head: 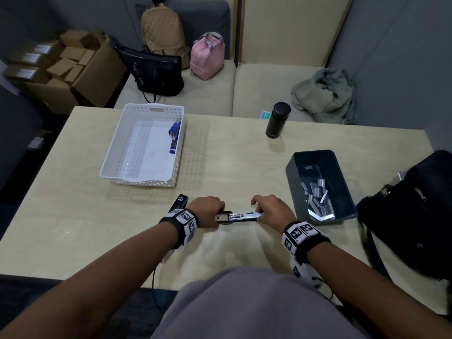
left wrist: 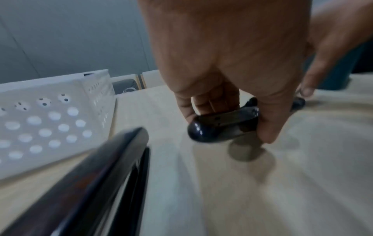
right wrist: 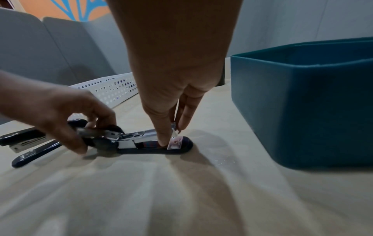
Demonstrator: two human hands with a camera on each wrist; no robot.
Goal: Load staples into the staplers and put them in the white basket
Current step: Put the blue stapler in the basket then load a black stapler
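A black stapler lies opened on the table between both hands, its metal magazine bare above the dark base. My left hand grips its hinged rear end. My right hand pinches the magazine's front tip, the index fingertip pressed down between magazine and base. A second black stapler lies behind my left wrist. The white basket stands at the far left with a blue stapler inside. Staple strips fill the blue-grey bin.
A black bottle stands at the table's far edge. A black bag lies on the table's right side, beside the bin. Beyond the table is a sofa with bags and a grey-green garment.
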